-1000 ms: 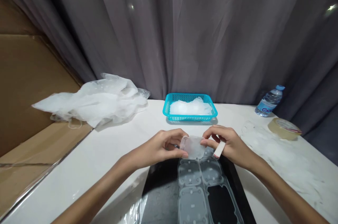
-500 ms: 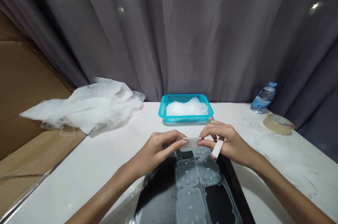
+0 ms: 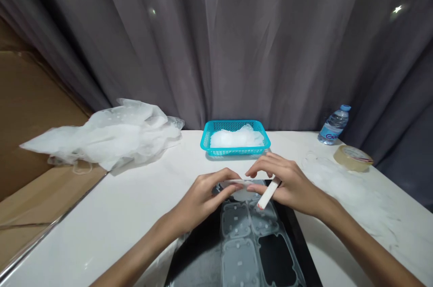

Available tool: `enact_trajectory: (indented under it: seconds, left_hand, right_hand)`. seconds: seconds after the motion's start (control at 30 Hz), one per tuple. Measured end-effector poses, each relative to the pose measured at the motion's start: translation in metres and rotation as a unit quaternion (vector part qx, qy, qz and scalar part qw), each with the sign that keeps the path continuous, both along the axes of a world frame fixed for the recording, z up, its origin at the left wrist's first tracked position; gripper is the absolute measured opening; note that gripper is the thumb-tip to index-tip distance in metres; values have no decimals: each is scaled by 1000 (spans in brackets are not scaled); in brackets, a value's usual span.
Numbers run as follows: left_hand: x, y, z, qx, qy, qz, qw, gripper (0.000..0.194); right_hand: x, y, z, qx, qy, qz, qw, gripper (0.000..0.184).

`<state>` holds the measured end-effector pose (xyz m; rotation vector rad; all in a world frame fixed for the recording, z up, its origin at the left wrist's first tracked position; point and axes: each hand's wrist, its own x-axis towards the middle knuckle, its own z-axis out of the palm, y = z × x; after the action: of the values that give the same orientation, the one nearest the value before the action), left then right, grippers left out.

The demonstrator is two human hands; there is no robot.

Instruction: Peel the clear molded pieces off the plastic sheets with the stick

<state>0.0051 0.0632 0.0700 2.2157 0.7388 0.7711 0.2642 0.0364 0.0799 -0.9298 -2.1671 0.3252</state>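
Clear piece (image 3: pixel 242 193) is btw the 2 hands, over far end of the sheet (image 3: pixel 240 262); can't tell if they touch. L hand (image 3: pixel 209 192), at piece's 9 o'clock, pinches its edge btw thumb & fingers. R hand (image 3: pixel 289 183), at 3, has thumb tip at piece's edge w/ index raised clear of the thumb; it also grasps a white stick (image 3: pixel 269 193), red-marked end pointing to 7. Sheet runs to 6 in rounded panels, w/ a cutout (image 3: pixel 276 260) at 5 showing black; it lies on a black board (image 3: pixel 199 246), on a white table (image 3: pixel 142 215). From piece: blue basket (image 3: pixel 204 143) at 12 w/ white stuff (image 3: pixel 237 138) inside; bottle (image 3: pixel 333 127) at 2, upright; tape roll (image 3: pixel 353 158) btw 2 & 3, flat; clear scraps (image 3: pixel 348 201) at 3; crumpled bag (image 3: pixel 131 129) at 10, nr cardboard (image 3: pixel 30 116). Grey curtain (image 3: pixel 237 43) hangs behind, at 12.
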Motion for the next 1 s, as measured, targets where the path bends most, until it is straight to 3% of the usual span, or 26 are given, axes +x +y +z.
enact_trajectory:
  seconds: [0.17,0.4,0.53,0.7,0.8,1.0]
  left_hand:
    - [-2,1,5,0,34,-7,999,15]
    - [5,-4,-1,0,45,12,999,12]
    - [5,-1,-6,-29,16,30,999,13]
    - [2,3,-2,-59,1,-3,998,15]
    - [4,2,-1,-15,24,8,1000,15]
    - [7,2,-11,149,67,32,986,17]
  right_hand:
    - [10,0,9,-82,-79,18,993,9]
    - [3,-2,6,-9,-30,15,999,13]
    - [3,-3,2,-22,-92,18,995,14]
    - [5,2,0,-5,-116,14,993,13]
    - [3,3,1,25,-114,12,993,15]
    - [-7,0,0,95,-97,-6,991,11]
